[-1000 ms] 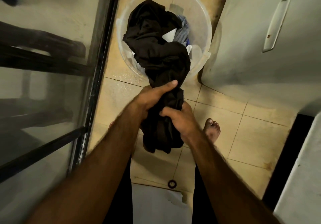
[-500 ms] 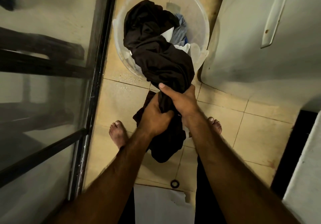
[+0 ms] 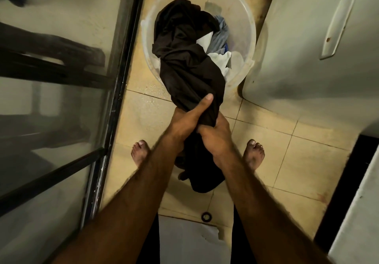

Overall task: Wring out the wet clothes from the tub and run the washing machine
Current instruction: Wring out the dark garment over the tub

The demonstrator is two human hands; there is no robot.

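Head view shows your left hand (image 3: 185, 120) and right hand (image 3: 215, 138) both clenched round the twisted, glossy-wet black garment (image 3: 188, 69), which trails from the round translucent plastic tub (image 3: 240, 13) over beige tiles (image 3: 287, 151).

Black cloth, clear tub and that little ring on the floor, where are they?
Black cloth (image 3: 190, 75): head view, its twisted middle part.
Clear tub (image 3: 235, 3): head view, bare far inner wall.
Black floor ring (image 3: 202, 216): head view, its left rim.
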